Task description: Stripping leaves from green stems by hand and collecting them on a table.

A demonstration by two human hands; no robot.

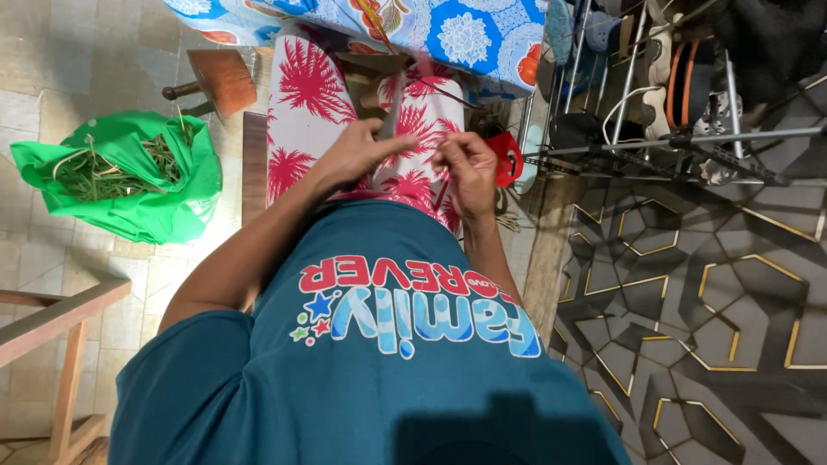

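Teal shirt (362, 362) nearest, filling the lower head view. Above it, over the lap in a white skirt (306, 112) with pink palm prints: left hand (357, 153) closed round a knife (389, 116), blade up. Right hand (469, 168) pinching a thin red strip (444, 90), fingers narrow, strip running up and away. Probably light, limp and slippery; best gripped close to the blade. Left on the floor, green bag (129, 176) of green stalks. Right, metal rack (655, 95) of shoes.
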